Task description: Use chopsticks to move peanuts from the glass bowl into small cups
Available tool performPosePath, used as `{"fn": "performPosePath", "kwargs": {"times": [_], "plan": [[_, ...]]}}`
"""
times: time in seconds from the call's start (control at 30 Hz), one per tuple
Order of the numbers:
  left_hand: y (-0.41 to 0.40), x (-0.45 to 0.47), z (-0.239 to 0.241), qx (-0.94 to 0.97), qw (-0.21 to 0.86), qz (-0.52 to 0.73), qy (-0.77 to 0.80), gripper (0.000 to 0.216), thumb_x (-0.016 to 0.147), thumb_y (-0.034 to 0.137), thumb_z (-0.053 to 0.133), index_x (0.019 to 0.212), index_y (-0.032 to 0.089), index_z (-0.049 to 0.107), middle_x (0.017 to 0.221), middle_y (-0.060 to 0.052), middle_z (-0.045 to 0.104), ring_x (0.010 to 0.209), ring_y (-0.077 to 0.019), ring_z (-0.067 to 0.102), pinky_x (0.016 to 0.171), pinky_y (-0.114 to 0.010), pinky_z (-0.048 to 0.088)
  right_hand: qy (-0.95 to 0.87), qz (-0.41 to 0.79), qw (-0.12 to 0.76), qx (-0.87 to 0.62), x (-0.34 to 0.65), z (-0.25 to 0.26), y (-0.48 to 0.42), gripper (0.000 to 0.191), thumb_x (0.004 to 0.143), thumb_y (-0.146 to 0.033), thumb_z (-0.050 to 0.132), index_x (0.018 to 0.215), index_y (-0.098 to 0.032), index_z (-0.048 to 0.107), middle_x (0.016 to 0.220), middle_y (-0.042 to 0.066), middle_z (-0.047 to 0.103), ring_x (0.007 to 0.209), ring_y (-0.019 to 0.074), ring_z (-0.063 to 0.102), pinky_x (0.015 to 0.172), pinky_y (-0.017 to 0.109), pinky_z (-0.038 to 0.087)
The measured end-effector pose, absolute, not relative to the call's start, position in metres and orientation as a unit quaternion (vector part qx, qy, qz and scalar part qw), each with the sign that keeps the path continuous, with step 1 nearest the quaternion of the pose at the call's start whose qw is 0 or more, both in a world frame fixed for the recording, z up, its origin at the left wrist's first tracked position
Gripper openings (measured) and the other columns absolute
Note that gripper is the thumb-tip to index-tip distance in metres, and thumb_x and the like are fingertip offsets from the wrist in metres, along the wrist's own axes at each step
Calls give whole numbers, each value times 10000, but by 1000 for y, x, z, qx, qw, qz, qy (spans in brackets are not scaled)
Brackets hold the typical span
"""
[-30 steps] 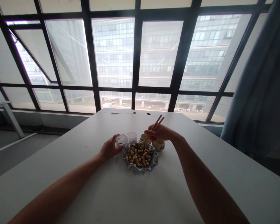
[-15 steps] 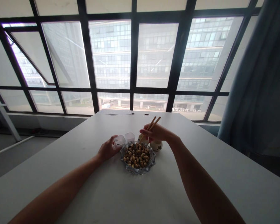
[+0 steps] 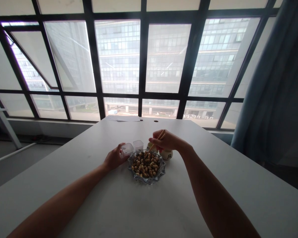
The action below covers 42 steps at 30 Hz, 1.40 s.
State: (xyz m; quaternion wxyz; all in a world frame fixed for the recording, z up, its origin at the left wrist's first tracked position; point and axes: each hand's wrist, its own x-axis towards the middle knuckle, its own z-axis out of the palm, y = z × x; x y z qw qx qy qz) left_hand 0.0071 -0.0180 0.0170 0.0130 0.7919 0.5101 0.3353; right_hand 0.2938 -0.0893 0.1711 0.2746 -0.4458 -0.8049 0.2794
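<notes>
A scalloped glass bowl [image 3: 139, 177] full of peanuts [image 3: 146, 165] stands in the middle of the white table [image 3: 149, 205]. My right hand [image 3: 167, 141] is closed round a pair of wooden chopsticks [image 3: 156, 142], whose tips reach down to the far side of the peanuts. My left hand [image 3: 113, 159] grips a small white plastic cup [image 3: 126, 149] just left of the bowl and tilts it a little. A second white cup [image 3: 138, 144] stands behind it. Two small ceramic cups [image 3: 168, 154] sit under my right hand.
A sheet of paper [image 3: 121, 118] lies at the table's far edge below a wall of black-framed windows [image 3: 144, 66]. A blue-grey curtain [image 3: 275, 92] hangs at the right. Another table's leg [image 3: 7, 127] shows at the far left.
My right hand has tipped the chopsticks lower and flatter, with their tips down at the peanuts. The left hand and its cup have hardly moved.
</notes>
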Motion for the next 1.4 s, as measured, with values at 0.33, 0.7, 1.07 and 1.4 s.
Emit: {"fn": "performPosePath", "kwargs": {"times": [0.33,0.7,1.07,1.4], "plan": [[-17,8,16,793,3,332,511,684,787,568,649,1338,204,471,911,-69,712,796,-245,709,710,-333,540,-828,225,257,-445,286,177,-97,367,964,-383,500,659,-182,528,559,14,668,454,122,632,460,214,506],[-17,9,18,794,7,335,508,682,793,559,650,1343,203,463,898,-64,707,778,-232,703,702,-323,538,-841,204,197,-462,272,176,-103,344,936,-409,593,688,-177,543,553,3,656,473,113,599,462,194,437],[-10,4,9,795,2,335,505,660,788,551,648,1344,246,467,878,-45,691,770,-229,694,697,-331,538,-814,272,270,-437,285,183,-105,344,944,-415,567,687,-199,491,558,2,672,471,135,660,427,207,506],[-14,4,12,796,3,322,513,663,802,534,644,1346,200,465,882,-58,686,785,-244,700,698,-330,531,-791,295,286,-454,298,187,-105,351,934,-416,599,681,-195,497,525,-17,671,387,103,607,409,206,520]]}}
